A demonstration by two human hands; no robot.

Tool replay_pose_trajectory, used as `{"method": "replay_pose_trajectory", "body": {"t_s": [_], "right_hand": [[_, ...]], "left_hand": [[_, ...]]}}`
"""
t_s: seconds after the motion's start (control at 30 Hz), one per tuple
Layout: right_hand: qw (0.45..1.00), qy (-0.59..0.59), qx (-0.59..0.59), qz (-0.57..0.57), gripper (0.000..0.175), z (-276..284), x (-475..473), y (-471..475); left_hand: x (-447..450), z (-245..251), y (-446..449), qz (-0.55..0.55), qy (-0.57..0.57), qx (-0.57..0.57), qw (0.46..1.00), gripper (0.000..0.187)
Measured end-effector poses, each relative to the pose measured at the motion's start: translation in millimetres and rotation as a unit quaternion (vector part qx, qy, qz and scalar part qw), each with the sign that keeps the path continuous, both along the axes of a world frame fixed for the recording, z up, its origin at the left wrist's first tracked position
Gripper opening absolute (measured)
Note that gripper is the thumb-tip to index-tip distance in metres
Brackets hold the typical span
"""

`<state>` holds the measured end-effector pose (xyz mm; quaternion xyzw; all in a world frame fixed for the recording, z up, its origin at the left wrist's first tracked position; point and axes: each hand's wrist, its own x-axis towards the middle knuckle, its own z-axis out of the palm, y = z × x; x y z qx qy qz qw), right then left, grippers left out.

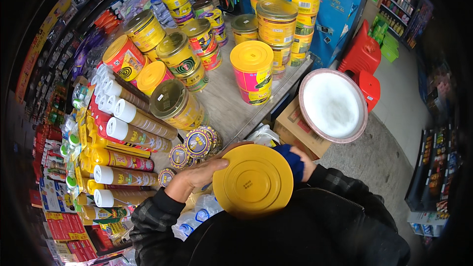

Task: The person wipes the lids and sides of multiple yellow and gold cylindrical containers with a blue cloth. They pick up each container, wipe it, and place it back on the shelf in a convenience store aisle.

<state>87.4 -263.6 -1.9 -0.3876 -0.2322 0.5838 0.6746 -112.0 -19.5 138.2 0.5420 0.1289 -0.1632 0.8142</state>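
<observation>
A round tub with a yellow plastic lid [255, 177] is held close before my chest, its top facing the camera. My left hand [199, 173] grips it at the upper left, with the thumb over the lid's rim. On the far right side, my right hand [306, 162] clutches a dark blue cloth [290, 159] against the tub; the tub hides part of both. Just beyond my left hand, several flat round tins [198, 143] are piled at the table's near corner. The tub's side wall is mostly out of sight.
Stacks of yellow mosquito-coil tubs [277, 18] stand on the grey table [218, 92]. Rows of spray cans [125, 155] line its left side. At right, a basin of whitish liquid [332, 103] rests over a cardboard box [295, 125]. Red plastic stools [362, 51] stand beyond.
</observation>
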Motion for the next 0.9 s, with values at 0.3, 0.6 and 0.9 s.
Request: {"method": "replay_pose_trajectory", "body": {"t_s": [0.3,0.6,0.9], "right_hand": [[0.942,0.280,-0.027,-0.181,0.053,-41.6,27.8,-41.9],[0.928,0.285,-0.009,-0.241,0.053,-36.0,19.2,-26.4],[0.918,0.270,0.023,-0.289,0.053,-34.5,11.9,-30.8]], "left_hand": [[-2.5,-53.8,2.8,0.310,0.035,-0.171,0.935,0.073],[158.7,33.5,106.0,0.264,-0.131,-0.011,0.955,0.077],[259.3,21.5,146.4,0.292,-0.045,0.143,0.945,0.080]]}}
